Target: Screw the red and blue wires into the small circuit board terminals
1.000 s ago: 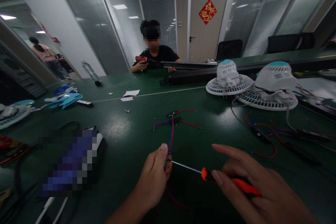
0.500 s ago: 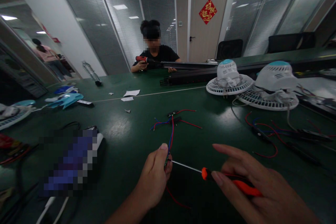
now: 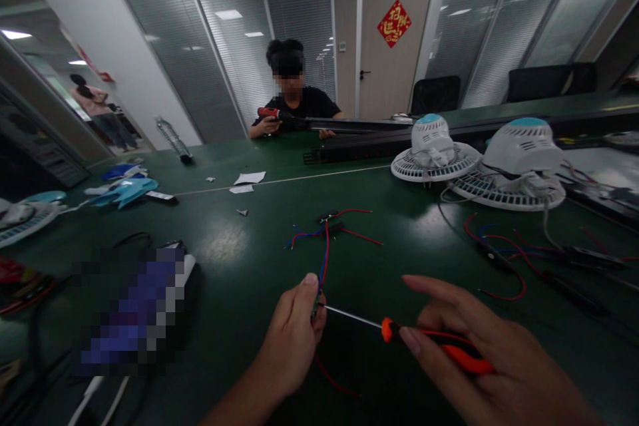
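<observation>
left hand [image 3: 294, 319]: grasping a small green board [image 3: 316, 305], pinched between thumb and fingers; most of the board is hidden by the grip. a red and blue wire pair [image 3: 325, 259] runs up and away from the thumb; its far end overlaps the wired modules [image 3: 328, 216] on the table [image 3: 224, 293], and whether it joins them cannot be told. a single red wire [image 3: 332, 379] trails below the same hand.

right hand [image 3: 484, 353]: grasping a screwdriver [image 3: 387, 331] by its orange and black handle, thumb along the near side, index finger stretched out clear of it. the thin metal shaft points leftward, tip at the board by the left fingers; exact contact too small to confirm.

board position: within the left hand, above the near middle of the table.

surroundings: more wired black parts [image 3: 494, 256] lie to the right, in front of two white fan units. a pixelated device [image 3: 134, 313] is at left. paper scraps [image 3: 250, 178] lie farther back. across the table, a seated co-worker [image 3: 319, 103] in a black top holds a red and black power tool [image 3: 269, 112] against a long dark bar [image 3: 359, 124].
</observation>
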A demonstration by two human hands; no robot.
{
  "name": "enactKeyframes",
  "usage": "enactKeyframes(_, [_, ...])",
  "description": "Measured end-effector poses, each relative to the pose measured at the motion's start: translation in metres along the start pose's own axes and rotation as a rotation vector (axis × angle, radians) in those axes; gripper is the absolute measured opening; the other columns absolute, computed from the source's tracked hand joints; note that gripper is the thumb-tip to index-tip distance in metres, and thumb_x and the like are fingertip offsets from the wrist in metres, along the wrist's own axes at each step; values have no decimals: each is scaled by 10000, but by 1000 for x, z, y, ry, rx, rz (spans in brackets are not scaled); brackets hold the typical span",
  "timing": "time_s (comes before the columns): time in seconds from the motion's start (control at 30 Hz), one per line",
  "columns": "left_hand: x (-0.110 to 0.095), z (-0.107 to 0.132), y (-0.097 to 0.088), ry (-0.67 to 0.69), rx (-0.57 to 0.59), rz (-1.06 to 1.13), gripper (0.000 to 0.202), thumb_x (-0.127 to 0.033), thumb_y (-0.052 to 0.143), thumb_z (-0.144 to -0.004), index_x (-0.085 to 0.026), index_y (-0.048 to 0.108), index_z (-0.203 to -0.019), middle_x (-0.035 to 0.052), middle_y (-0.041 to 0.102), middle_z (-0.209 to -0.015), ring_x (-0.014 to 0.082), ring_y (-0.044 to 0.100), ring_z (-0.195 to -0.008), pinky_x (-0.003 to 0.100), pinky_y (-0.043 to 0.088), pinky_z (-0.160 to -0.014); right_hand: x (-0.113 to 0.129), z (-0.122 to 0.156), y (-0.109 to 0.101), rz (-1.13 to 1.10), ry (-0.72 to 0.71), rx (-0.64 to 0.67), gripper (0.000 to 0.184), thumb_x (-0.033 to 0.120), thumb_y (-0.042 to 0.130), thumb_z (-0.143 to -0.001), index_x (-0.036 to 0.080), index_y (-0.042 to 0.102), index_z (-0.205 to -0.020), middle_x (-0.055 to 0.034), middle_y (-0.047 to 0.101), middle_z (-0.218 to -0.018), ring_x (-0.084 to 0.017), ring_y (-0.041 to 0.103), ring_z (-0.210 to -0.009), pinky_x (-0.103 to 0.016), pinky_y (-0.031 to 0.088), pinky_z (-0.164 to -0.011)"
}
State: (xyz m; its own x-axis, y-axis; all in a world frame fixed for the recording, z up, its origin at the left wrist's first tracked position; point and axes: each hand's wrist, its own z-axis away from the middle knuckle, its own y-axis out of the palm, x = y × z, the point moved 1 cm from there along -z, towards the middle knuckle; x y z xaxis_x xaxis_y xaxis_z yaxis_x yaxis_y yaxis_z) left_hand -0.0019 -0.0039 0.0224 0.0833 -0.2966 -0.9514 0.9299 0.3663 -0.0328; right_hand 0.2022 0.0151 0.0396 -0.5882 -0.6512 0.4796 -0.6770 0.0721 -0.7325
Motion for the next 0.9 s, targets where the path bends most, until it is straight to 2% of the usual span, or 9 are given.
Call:
enactKeyframes(0.13, [0,0,1,-27,-38,23,587,-779,568,-584,-195,509,-590,-72,403,-424,93,366,-390,223,301,-381,-2,1,-1,6,1,3,328,332,506,-903,266,492,-1223,38,720,-770,-104,702,-634,-142,545,-562])
enactKeyframes(0.47, [1,0,0,-42,-39,0,603,-795,530,-580,-192,513,-607,-73,399,-436,88,351,-386,223,275,-382,-4,1,2,36,-6,-21,343,365,527,-890,277,499,-1221,34,719,-781,-108,704,-647,-144,549,-566])
enactKeyframes(0.9, [1,-2,0,-15,6,-31,603,-809,503,-603,-207,475,-580,-77,372,-420,88,338,-373,227,282,-378,-3,1,3,14,16,-21,349,364,543,-876,257,542,-1208,15,722,-787,-120,705,-650,-159,553,-566])
